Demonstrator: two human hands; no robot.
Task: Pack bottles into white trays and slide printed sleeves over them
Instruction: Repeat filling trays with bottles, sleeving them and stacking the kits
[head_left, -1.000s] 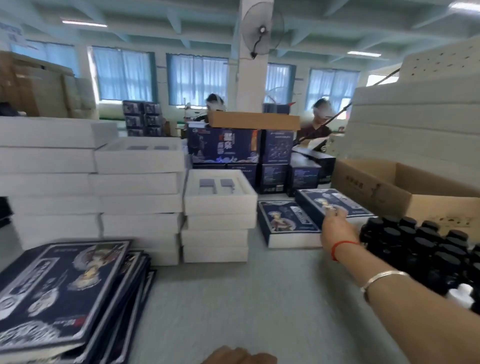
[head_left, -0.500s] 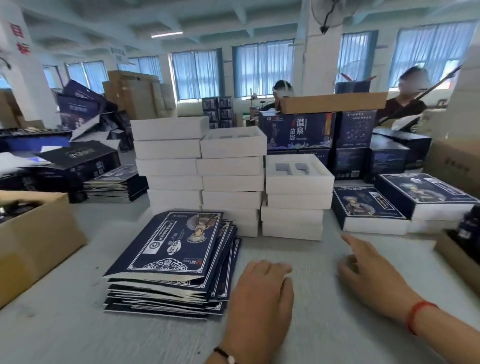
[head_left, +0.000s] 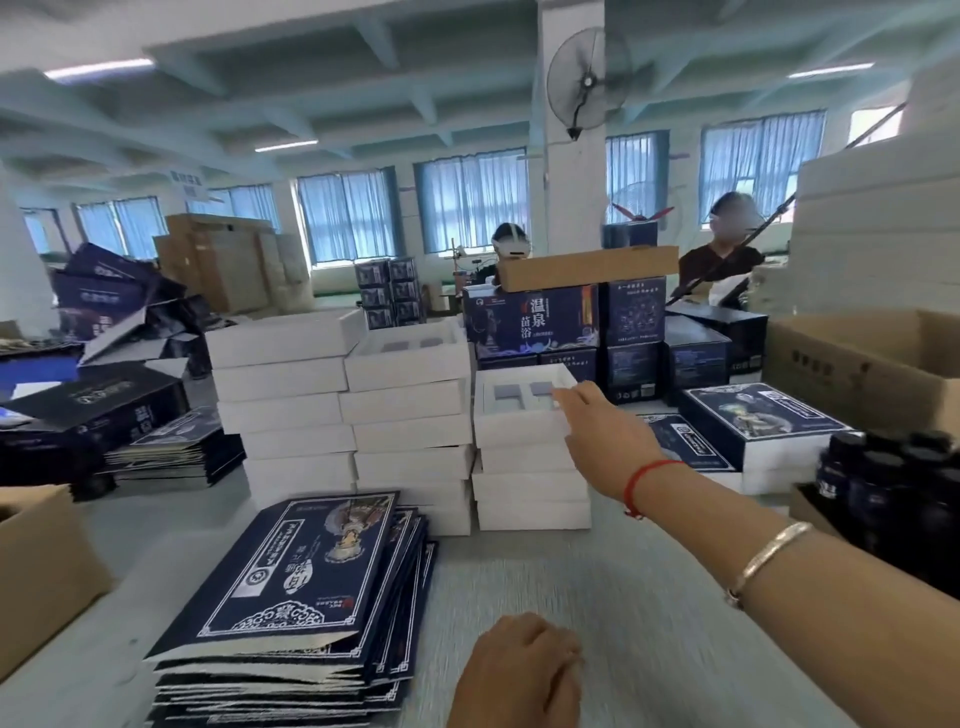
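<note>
Right hand (head_left: 605, 434) pinches topmost white cardboard tray (head_left: 522, 410); lift level, clear of stack. Left hand (head_left: 519, 670) rests loose, empty.

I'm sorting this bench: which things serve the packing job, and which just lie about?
Job: white trays, printed sleeves, bottles, finished boxes, right hand at the top tray.
Lying about: wall fan, torn dark cartons, brown box.

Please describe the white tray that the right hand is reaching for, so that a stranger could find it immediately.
Three stacks of white trays stand behind the pile of printed sleeves. Take the shortest, rightmost stack; the tray is its top one. Its two grey recesses face up, and the right hand touches its right edge.
</note>
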